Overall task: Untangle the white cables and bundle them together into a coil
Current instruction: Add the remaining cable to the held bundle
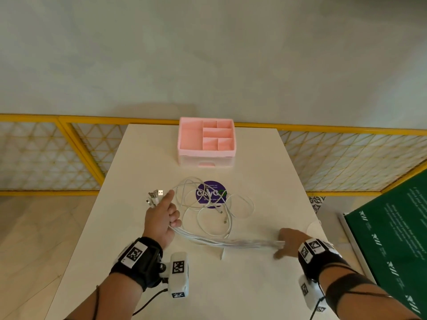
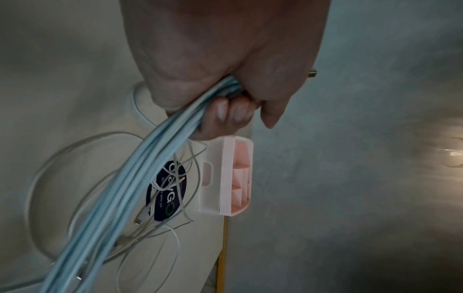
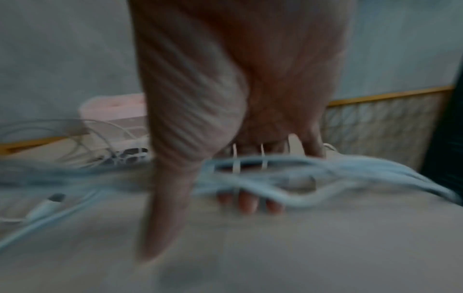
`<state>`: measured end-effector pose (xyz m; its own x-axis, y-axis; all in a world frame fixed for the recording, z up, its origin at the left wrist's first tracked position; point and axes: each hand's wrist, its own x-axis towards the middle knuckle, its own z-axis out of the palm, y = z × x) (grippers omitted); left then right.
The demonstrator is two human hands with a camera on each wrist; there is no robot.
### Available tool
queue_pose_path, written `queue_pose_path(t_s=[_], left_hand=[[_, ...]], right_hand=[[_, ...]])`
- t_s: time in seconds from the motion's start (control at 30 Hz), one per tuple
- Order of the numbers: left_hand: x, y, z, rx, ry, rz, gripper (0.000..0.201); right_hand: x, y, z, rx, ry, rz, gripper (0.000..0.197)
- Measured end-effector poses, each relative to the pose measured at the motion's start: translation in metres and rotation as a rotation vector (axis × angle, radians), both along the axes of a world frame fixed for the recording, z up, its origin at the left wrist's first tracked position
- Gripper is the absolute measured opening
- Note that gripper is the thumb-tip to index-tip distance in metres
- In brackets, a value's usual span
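Observation:
Several white cables (image 1: 226, 242) stretch in a bunch between my two hands, low over the white table (image 1: 231, 287). My left hand (image 1: 169, 219) grips one end of the bunch, index finger pointing out, with the USB plugs (image 1: 156, 195) sticking out past it. In the left wrist view the curled fingers (image 2: 225, 113) clamp the strands (image 2: 150, 168). My right hand (image 1: 287, 241) is blurred; its fingers (image 3: 248, 205) hook round the cables (image 3: 288, 166) and the thumb sticks out straight. Loose loops (image 1: 240, 204) with small plugs lie tangled behind.
A round purple sticker (image 1: 209, 192) lies under the loops. A pink compartment organiser (image 1: 206, 139) with a drawer stands at the table's far edge. A yellow mesh railing (image 1: 69, 125) runs behind, and a green board (image 1: 392, 250) is at the right.

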<state>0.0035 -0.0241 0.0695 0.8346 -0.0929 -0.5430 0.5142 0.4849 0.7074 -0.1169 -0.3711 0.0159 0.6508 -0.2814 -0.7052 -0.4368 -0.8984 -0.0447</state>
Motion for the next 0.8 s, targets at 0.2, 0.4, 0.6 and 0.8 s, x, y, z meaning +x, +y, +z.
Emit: queue_pose_path(t_s=[0.2, 0.4, 0.6, 0.8], left_hand=[[-0.013, 0.003, -0.003, 0.017, 0.015, -0.004, 0.035], [-0.024, 0.005, 0.002, -0.011, 0.023, -0.012, 0.051], [-0.023, 0.006, 0.005, -0.022, -0.001, -0.032, 0.051], [-0.02, -0.006, 0.013, -0.027, -0.089, -0.085, 0.051]], right_hand=[[0.069, 0.083, 0.026, 0.454, -0.365, -0.093, 0.066], [0.109, 0.143, 0.03, 0.748, -0.436, -0.24, 0.043], [0.131, 0.142, 0.073, 0.786, -0.906, -0.465, 0.017], [0.131, 0.14, 0.169, 1.092, -1.246, -0.446, 0.022]])
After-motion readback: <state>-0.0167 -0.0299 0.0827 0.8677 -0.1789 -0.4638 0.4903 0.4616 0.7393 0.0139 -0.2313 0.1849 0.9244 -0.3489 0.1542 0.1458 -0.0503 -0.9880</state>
